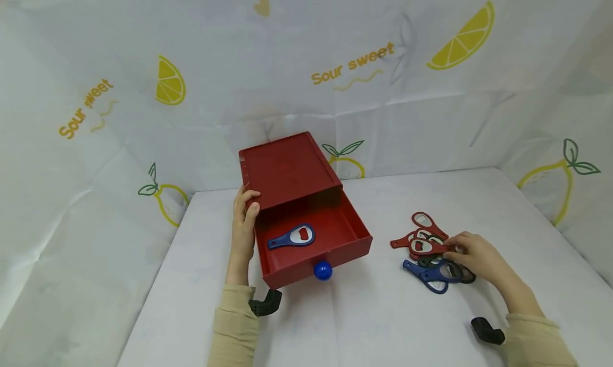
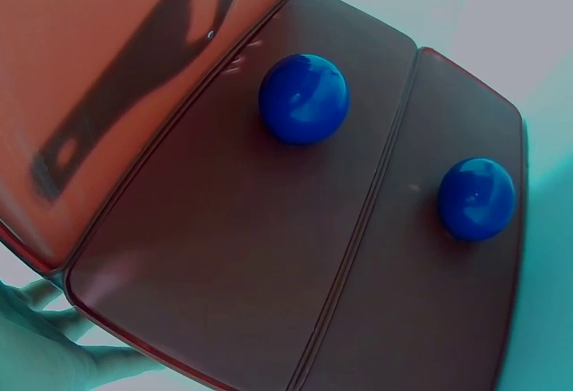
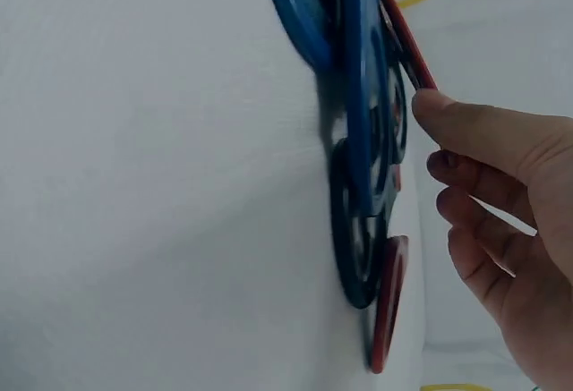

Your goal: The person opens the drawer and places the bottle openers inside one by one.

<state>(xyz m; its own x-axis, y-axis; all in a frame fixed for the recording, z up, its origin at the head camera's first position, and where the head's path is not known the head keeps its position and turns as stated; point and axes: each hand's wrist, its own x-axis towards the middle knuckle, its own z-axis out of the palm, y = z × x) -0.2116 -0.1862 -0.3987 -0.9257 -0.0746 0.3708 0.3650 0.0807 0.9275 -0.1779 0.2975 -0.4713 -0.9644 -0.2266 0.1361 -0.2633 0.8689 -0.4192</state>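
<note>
Pinched between thumb and fingers of the right hand (image 1: 481, 256) is a flat red paddle-shaped bottle opener (image 1: 431, 248), on a heap of red, blue and dark openers (image 1: 431, 273); the left hand (image 1: 245, 223) grips the left side of a red rectangular box (image 1: 292, 167), whose open blue-knobbed drawer (image 1: 337, 223) contains one blue paddle-shaped opener (image 1: 289, 239).

From the near side, the head view is looking forward and down — the widest — over table (image 1: 378, 324) and far wall (image 1: 215, 80). The left wrist view is facing the box (image 1: 289, 167) close up, sharing it and the left hand (image 1: 243, 223) with the head view. The right wrist view — tipped sideways, low, close — is sharing the pile (image 1: 433, 247) and right hand (image 1: 479, 254).
</note>
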